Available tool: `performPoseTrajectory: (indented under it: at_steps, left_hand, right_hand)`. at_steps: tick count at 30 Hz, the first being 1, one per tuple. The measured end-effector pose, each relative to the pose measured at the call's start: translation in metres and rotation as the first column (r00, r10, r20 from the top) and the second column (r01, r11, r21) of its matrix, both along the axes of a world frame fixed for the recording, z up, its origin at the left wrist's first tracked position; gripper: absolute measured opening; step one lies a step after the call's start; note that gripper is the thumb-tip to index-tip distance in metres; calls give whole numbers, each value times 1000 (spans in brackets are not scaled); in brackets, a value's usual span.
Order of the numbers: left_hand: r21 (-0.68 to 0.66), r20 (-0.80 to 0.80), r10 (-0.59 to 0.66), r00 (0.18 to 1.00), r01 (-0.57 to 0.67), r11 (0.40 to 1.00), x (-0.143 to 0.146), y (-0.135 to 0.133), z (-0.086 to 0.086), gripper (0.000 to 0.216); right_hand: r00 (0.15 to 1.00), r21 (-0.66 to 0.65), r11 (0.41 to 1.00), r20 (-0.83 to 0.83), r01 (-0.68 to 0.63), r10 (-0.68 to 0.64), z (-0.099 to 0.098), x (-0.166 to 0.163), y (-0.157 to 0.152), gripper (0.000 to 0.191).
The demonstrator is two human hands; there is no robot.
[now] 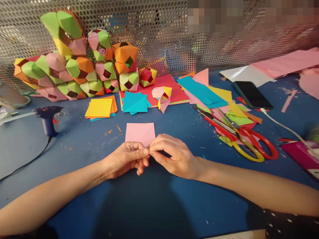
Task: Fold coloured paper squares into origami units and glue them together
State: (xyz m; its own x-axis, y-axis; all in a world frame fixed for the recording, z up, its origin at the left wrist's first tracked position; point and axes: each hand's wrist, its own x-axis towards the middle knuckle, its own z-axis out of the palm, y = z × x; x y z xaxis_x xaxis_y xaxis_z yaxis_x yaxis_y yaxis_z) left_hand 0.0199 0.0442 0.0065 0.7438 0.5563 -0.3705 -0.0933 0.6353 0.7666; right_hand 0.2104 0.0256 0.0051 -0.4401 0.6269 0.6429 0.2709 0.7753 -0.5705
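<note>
Above the blue table, my left hand (pixel 131 157) and my right hand (pixel 174 156) meet at the fingertips, thumbs nearly touching. Both are closed in a pinch; whatever lies between the fingers, if anything, is too small or hidden to make out. Just beyond them is a pink square of paper (pixel 139 132), its near edge covered by the hands. I cannot tell whether the fingers touch it. Farther back sits a partly folded pink and yellow paper piece (pixel 163 97), beside a stack of blue paper squares (pixel 135 102) and a stack of yellow and orange squares (pixel 99 107).
Folded paper balls (pixel 81 69) are piled against a perforated metal screen (pixel 159 30). A glue gun (pixel 48 118) stands at left with its cord. Scissors (pixel 249 142), a cutter (pixel 216 121), paper scraps (pixel 239 114) and a phone (pixel 251 94) with a white cable lie at right.
</note>
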Motion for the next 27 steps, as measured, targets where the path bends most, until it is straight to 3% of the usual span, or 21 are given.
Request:
performPoseTrajectory:
  at_steps: [3,10,19,27]
  left_hand:
    - [-12,-5,-11,1000,11,1000,2,-2,0,24]
    - [-16,23,-8,1000,9,1000,2,-1,0,28]
    - [-42,21,-47,999,48,998,1,0,-1,32]
    - [-77,31,-129,991,131,988,-2,1,-1,22]
  right_hand:
    - [999,100,994,30,34,-37,-2,0,0,12]
    - [995,-3,1000,-100,12,-13,-1,-1,1,9]
    - [992,-40,999,-122,15,-20,-4,-2,2,8]
    - [999,141,989,18,-42,40,-3,1,5,11]
